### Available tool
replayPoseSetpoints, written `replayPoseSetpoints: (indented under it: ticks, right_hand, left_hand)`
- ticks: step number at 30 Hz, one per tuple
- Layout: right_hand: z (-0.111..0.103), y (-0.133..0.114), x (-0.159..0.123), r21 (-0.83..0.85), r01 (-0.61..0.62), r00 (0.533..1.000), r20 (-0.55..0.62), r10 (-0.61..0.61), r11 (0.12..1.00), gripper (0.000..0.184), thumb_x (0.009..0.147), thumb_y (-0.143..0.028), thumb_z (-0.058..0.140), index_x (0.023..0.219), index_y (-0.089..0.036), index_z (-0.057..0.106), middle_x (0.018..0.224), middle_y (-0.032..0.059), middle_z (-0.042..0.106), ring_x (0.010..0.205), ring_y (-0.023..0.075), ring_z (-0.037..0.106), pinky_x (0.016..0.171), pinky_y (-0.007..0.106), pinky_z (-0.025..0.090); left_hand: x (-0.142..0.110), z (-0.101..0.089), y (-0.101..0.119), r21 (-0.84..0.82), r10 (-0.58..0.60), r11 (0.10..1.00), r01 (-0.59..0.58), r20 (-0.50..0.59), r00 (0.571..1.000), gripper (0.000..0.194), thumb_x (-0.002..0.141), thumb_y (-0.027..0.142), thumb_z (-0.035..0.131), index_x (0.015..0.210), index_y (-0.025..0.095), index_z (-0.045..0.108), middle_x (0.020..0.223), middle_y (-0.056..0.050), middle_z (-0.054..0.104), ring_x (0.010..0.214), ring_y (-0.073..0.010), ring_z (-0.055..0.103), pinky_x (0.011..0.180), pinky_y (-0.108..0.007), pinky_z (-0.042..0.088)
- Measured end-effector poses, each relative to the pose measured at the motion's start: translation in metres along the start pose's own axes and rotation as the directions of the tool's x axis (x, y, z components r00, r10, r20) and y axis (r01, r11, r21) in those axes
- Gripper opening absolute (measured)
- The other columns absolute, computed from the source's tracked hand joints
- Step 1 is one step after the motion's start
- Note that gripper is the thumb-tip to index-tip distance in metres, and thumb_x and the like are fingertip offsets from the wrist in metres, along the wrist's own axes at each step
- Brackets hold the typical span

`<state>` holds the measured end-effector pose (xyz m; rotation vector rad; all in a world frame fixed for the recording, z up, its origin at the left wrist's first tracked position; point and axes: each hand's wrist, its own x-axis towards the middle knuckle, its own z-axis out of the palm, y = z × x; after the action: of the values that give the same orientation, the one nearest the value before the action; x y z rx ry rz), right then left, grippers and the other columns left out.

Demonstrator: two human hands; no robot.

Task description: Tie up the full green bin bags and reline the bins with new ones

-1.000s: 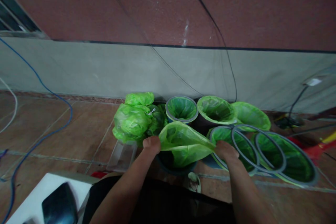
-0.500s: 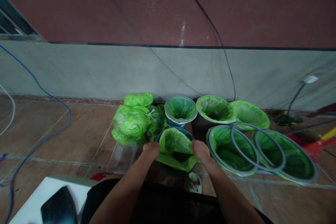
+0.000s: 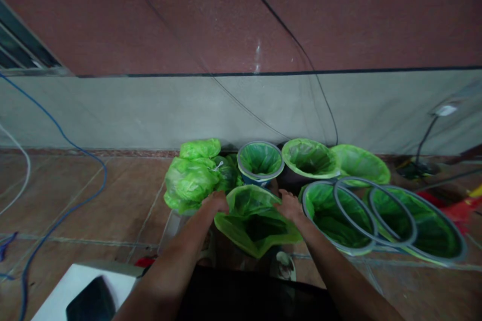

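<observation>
A thin green trash bag lines a bin directly in front of me, its mouth spread wide and its edge folded outward over the rim. My left hand pinches the far left side of the bag's edge, fingers curled over it. Opposite it, my right hand grips the right side of that edge. The bag's overhang hides nearly all of the bin. Just behind stands a grey-rimmed bin with a green liner.
Stuffed green bags lie at the left. More lined bins stand at the right, with loose grey rings across the front ones. A phone rests on a white surface. A blue cable crosses the tiled floor.
The bag's edge has come outward and down over the bin's rim, covering it, and its mouth is wider. Both hands have shifted slightly outward. The view has tilted slightly.
</observation>
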<state>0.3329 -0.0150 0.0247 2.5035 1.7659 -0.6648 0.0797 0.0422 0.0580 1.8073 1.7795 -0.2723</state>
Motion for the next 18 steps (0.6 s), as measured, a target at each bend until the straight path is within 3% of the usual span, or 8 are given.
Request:
replayPoseSetpoints:
  ticks: [2, 4, 9, 14, 18]
  right_hand:
    - [0.0, -0.014, 0.01, 0.006, 0.046, 0.999, 0.01, -0.046, 0.999, 0.055, 0.081, -0.039, 0.06, 0.131, -0.018, 0.05, 0.127, 0.0166, 0.057, 0.118, 0.0324, 0.054, 0.092, 0.043, 0.044]
    - [0.004, -0.025, 0.02, 0.003, 0.051, 0.999, 0.01, -0.051, 0.999, 0.048, 0.084, -0.041, 0.057, 0.124, -0.016, 0.055, 0.124, 0.0177, 0.059, 0.117, 0.0336, 0.054, 0.091, 0.045, 0.044]
    - [0.02, -0.025, 0.044, 0.016, 0.081, 0.997, -0.014, -0.08, 0.997, 0.028, 0.089, -0.029, 0.048, 0.101, -0.012, 0.068, 0.114, 0.0174, 0.063, 0.107, 0.0285, 0.058, 0.087, 0.036, 0.043]
    - [0.025, -0.006, 0.074, 0.112, 0.101, 0.995, 0.005, -0.102, 0.989, 0.031, 0.092, -0.03, 0.043, 0.093, -0.015, 0.071, 0.091, 0.0098, 0.071, 0.086, 0.0194, 0.064, 0.075, 0.027, 0.043]
    - [0.036, 0.003, 0.096, 0.204, 0.115, 0.992, 0.035, -0.124, 0.972, 0.028, 0.089, -0.031, 0.047, 0.089, -0.018, 0.072, 0.087, 0.0056, 0.072, 0.085, 0.0178, 0.065, 0.072, 0.024, 0.042]
  left_hand:
    - [0.018, -0.003, 0.017, 0.012, 0.036, 0.999, -0.036, -0.005, 0.999, 0.073, 0.049, 0.03, 0.084, 0.117, 0.015, 0.061, 0.123, -0.016, 0.064, 0.109, -0.0289, 0.063, 0.088, -0.03, 0.05]
    - [0.033, 0.002, 0.032, 0.016, 0.05, 0.999, -0.049, -0.043, 0.998, 0.069, 0.061, 0.037, 0.078, 0.123, 0.015, 0.057, 0.13, -0.017, 0.059, 0.116, -0.0285, 0.059, 0.091, -0.03, 0.048]
    - [0.051, 0.032, 0.044, -0.006, 0.016, 1.0, -0.017, -0.131, 0.991, 0.03, 0.087, 0.027, 0.049, 0.108, 0.014, 0.067, 0.111, -0.017, 0.069, 0.108, -0.0271, 0.064, 0.09, -0.035, 0.049]
    - [0.073, 0.045, 0.037, -0.096, 0.01, 0.995, -0.026, -0.165, 0.986, 0.032, 0.09, 0.02, 0.04, 0.103, 0.018, 0.07, 0.107, -0.01, 0.071, 0.099, -0.0197, 0.066, 0.085, -0.027, 0.048]
    - [0.099, 0.05, 0.029, -0.177, -0.01, 0.984, -0.013, -0.13, 0.991, 0.029, 0.086, 0.018, 0.045, 0.097, 0.017, 0.072, 0.101, -0.009, 0.073, 0.093, -0.0188, 0.067, 0.081, -0.025, 0.049]
